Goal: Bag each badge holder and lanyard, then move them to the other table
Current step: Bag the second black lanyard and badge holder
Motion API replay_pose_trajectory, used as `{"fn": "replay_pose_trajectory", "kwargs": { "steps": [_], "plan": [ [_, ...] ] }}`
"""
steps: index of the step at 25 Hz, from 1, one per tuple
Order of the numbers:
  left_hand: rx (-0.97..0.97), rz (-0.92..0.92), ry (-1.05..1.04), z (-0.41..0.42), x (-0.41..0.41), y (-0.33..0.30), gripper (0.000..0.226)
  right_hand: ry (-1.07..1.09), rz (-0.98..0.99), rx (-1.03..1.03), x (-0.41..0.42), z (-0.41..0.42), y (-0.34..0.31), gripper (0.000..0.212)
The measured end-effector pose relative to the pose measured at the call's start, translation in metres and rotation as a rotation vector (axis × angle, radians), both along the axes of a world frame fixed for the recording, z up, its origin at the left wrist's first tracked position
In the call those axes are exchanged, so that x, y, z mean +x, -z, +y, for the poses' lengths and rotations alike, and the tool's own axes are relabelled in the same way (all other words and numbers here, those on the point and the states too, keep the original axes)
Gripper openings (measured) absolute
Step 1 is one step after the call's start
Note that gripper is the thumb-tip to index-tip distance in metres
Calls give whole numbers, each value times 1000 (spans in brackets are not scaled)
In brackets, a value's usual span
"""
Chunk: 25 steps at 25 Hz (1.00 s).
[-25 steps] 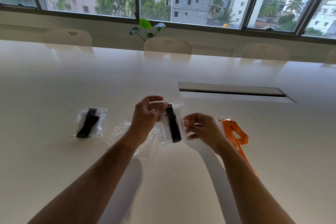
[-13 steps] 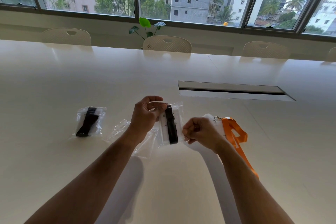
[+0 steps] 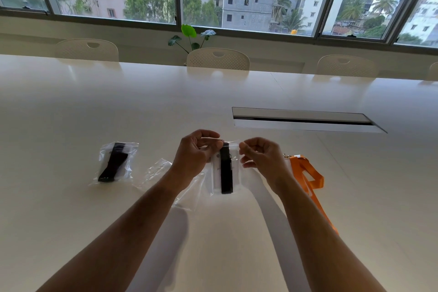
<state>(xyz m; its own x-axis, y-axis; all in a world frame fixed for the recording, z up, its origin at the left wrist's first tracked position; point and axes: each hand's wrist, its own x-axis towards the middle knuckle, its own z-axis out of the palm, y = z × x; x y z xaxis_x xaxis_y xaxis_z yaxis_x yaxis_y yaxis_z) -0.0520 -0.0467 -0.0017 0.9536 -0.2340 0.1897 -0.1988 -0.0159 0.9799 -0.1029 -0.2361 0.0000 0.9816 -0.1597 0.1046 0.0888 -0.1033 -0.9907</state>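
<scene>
- Now we pinch the top edge of the clear bag (image 3: 226, 168) with both hands: our left hand (image 3: 193, 153) grips its left corner, our right hand (image 3: 257, 155) its right, fingers curled tight on the plastic.
- The bag hangs between our hands, lifted off the table (image 3: 94, 106), with a black lanyard (image 3: 226, 173) and a pale badge holder (image 3: 216, 170) inside.
- We judge we are closing the mouth; we cannot tell whether the seal has caught.
- Risk: if the lanyard's top end sits in the seal line, the strip will not close and the contents may slide out when we carry it.
- Risk: pulling the corners apart too hard could stretch or tear the thin film.
- Left of our left hand lies an empty bag (image 3: 161, 170), and beyond it a finished bag (image 3: 116, 161); a careless elbow could sweep either away.
- Just right of our right hand waits the orange lanyard (image 3: 308, 178), not yet bagged.
</scene>
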Motion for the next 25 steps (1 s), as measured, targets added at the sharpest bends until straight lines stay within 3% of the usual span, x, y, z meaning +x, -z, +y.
{"fn": "replay_pose_trajectory", "kwargs": {
  "steps": [9,18,25],
  "plan": [
    [-135,136,50,3,-4,-1,29,36,11,-31,11,7,5,15],
    [-176,195,31,3,-4,-2,13,85,-5,-15,12,4,7,18],
    [-141,232,36,10,-4,-7,15,83,-7,-77,5,3,7,20]
  ]
}}
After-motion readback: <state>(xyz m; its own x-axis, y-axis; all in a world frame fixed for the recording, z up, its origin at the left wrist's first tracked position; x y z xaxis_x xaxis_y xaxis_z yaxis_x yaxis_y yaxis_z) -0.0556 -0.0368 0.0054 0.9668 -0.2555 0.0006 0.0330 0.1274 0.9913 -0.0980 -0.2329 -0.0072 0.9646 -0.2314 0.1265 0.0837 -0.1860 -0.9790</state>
